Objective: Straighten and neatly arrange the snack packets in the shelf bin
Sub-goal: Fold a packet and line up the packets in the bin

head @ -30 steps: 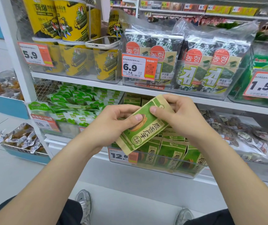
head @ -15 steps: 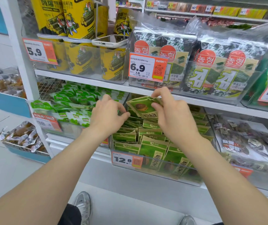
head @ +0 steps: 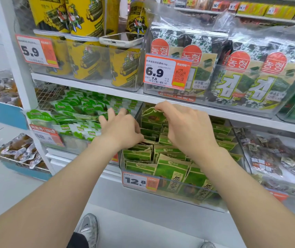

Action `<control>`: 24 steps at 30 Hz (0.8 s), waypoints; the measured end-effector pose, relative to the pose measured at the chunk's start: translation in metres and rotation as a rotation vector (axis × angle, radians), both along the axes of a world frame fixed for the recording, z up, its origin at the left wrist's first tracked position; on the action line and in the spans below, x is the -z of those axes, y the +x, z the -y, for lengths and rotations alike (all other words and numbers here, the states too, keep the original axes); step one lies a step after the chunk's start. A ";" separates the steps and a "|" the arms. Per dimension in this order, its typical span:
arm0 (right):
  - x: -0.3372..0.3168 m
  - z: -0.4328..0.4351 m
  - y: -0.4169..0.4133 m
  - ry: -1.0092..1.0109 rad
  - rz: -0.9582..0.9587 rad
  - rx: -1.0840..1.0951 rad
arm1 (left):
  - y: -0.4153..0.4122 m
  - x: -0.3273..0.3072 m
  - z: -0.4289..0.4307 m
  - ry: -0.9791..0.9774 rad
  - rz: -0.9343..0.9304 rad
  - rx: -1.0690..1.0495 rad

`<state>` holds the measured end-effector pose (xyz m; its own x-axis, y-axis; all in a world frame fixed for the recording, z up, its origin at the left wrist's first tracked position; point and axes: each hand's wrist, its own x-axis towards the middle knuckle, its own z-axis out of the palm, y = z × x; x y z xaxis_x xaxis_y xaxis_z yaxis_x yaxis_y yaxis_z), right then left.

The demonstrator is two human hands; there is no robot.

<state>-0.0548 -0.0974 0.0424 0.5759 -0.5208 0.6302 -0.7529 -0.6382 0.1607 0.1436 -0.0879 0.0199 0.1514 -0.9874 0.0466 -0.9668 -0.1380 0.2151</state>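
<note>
One green, kraft-edged snack packet (head: 152,116) stood at the back left corner of the clear plastic bin (head: 179,197). The right hand (head: 188,129) pinched its crinkled top edge, wrist arched over the rows. The left hand (head: 121,129) lay at the bin's left edge with fingers splayed and loose, gripping nothing, thumb against the upright packets (head: 171,169). An orange price tag (head: 140,181) hung on the bin's front. The bin sat on a white shelf (head: 62,159) above pale floor (head: 9,185).

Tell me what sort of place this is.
Most likely a shop's snack aisle, perhaps a convenience store: orange price tags clipped to clear bins, white shelves stocked with rows of identical goods, such as the green snack packets and yellow canisters.
</note>
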 end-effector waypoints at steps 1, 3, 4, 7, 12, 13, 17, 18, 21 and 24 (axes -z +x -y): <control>0.001 0.000 -0.001 0.006 0.004 0.008 | 0.001 0.000 0.000 0.009 0.011 0.008; 0.003 0.001 -0.003 0.055 0.006 0.034 | 0.002 -0.002 -0.001 0.097 0.000 0.052; 0.004 0.002 -0.004 0.097 0.016 0.045 | 0.003 -0.004 -0.003 0.153 -0.013 0.073; 0.008 0.005 -0.010 0.217 0.118 0.036 | 0.005 -0.006 -0.005 0.181 0.062 0.106; 0.013 0.010 -0.009 0.313 0.198 0.039 | -0.008 0.010 0.000 0.057 0.305 0.148; 0.013 0.009 -0.008 0.328 0.203 0.031 | -0.009 0.012 0.000 0.046 0.329 0.134; 0.017 0.009 -0.003 0.341 0.246 0.061 | -0.016 0.012 0.001 -0.080 0.364 0.095; 0.017 0.011 -0.002 0.350 0.260 0.079 | -0.018 0.011 0.000 -0.125 0.375 0.117; 0.019 0.014 0.001 0.386 0.281 0.079 | -0.022 0.005 -0.003 -0.187 0.424 0.187; 0.019 0.014 0.006 0.374 0.254 0.032 | -0.015 0.000 -0.004 -0.185 0.428 0.210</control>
<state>-0.0489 -0.1113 0.0239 0.4072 -0.7546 0.5145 -0.7592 -0.5928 -0.2687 0.1291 -0.0836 0.0196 -0.1205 -0.9638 0.2380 -0.9764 0.0718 -0.2035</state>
